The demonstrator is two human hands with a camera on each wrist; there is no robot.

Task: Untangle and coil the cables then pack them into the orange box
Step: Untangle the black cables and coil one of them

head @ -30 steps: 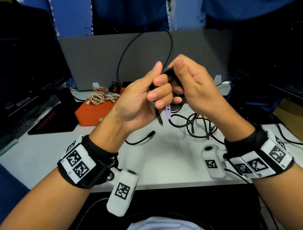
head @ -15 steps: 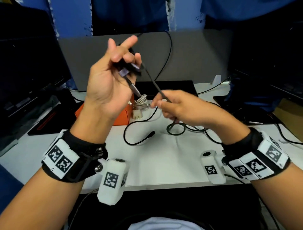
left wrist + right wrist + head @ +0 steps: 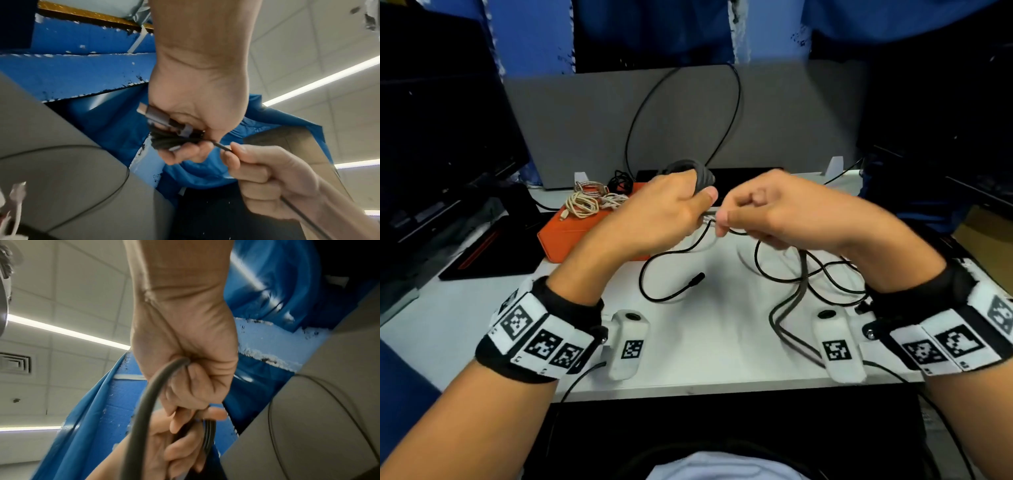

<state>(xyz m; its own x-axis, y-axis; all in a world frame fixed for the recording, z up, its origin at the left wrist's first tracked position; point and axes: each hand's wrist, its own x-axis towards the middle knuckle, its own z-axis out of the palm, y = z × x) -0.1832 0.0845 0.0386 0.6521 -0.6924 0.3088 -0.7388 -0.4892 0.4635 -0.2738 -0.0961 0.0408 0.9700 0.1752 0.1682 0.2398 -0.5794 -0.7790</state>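
My left hand grips a small coil of black cable above the table; the left wrist view shows the coil and a USB plug in its curled fingers. My right hand is closed round the same cable's free run right beside the coil, pinching it. From the right fist the cable hangs down to a loose black tangle on the white table. The orange box lies behind my left hand, with beige cables and a black coil on it.
A grey partition stands behind the table with a thin black wire looping up it. Dark monitors flank the left and right. A black tray lies left of the box. Another black cable end rests mid-table.
My left hand has come down from its raised position and my right hand has risen to meet it. Both now hold the cable close together over the table.
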